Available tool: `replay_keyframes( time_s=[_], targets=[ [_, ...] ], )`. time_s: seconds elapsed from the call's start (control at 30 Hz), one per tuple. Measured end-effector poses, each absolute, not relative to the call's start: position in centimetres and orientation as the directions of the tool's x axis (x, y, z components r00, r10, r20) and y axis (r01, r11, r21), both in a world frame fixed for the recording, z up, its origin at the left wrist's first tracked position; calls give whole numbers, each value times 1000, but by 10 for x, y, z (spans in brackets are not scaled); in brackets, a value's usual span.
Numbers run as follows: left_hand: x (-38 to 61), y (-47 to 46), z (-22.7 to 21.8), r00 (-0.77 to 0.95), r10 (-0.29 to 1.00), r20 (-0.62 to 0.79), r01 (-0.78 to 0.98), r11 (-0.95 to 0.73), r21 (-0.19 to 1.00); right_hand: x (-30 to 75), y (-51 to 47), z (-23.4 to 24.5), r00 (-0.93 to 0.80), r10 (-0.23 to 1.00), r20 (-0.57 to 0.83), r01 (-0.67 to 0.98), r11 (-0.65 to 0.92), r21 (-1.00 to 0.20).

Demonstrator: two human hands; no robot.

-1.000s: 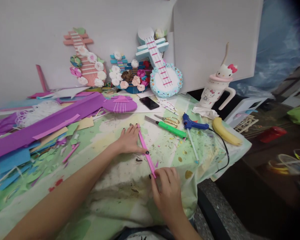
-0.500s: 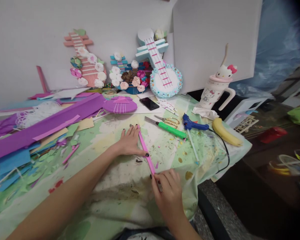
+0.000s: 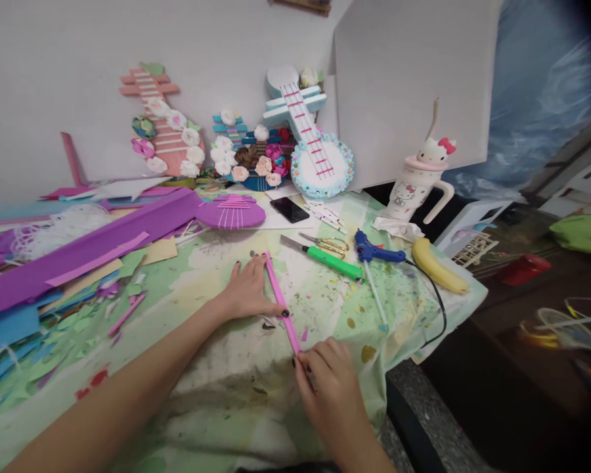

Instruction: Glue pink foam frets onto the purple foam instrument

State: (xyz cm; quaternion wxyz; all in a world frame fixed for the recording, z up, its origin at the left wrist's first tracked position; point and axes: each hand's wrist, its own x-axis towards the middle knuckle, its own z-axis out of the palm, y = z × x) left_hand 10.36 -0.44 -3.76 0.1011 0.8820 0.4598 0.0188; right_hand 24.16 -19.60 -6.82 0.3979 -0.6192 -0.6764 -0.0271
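A narrow pink paper strip (image 3: 282, 295) lies slantwise on the stained tablecloth. My left hand (image 3: 249, 289) rests on the cloth to its left, fingers stretched out. Its fingertips touch the strip's far end and its thumb presses on the middle. At the near end, my right hand (image 3: 332, 381) pinches the strip between thumb and curled fingers. Right of the strip lie a green-handled knife (image 3: 332, 261), gold-handled scissors (image 3: 332, 245) and a blue glue gun (image 3: 377, 251) with a glue stick in it.
Paper scraps and a long purple piece (image 3: 93, 240) cover the left side. Decorated paper guitars (image 3: 320, 164) lean on the wall behind a phone (image 3: 289, 209). A tumbler (image 3: 408, 190) and a banana (image 3: 438, 266) stand and lie near the right edge, beside the glue gun's cord (image 3: 436, 295).
The whole view has shifted, so the table and things on it appear slightly farther left and lower. Both hands keep much the same places on the pink strip.
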Motion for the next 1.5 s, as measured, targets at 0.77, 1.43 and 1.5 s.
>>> replay_keyframes(
  time_s=[0.77, 1.43, 1.5],
  targets=[
    [99, -10, -41, 628, 778, -28, 768, -614, 181, 464, -72, -30, 176, 940, 293, 972, -214, 101],
    [97, -13, -38, 639, 764, -91, 769, -631, 105, 458, -70, 7, 381, 844, 378, 898, -435, 65],
    [98, -14, -37, 636, 764, -110, 771, -628, 103, 453, -72, 13, 440, 792, 424, 886, -459, -63]
  ],
)
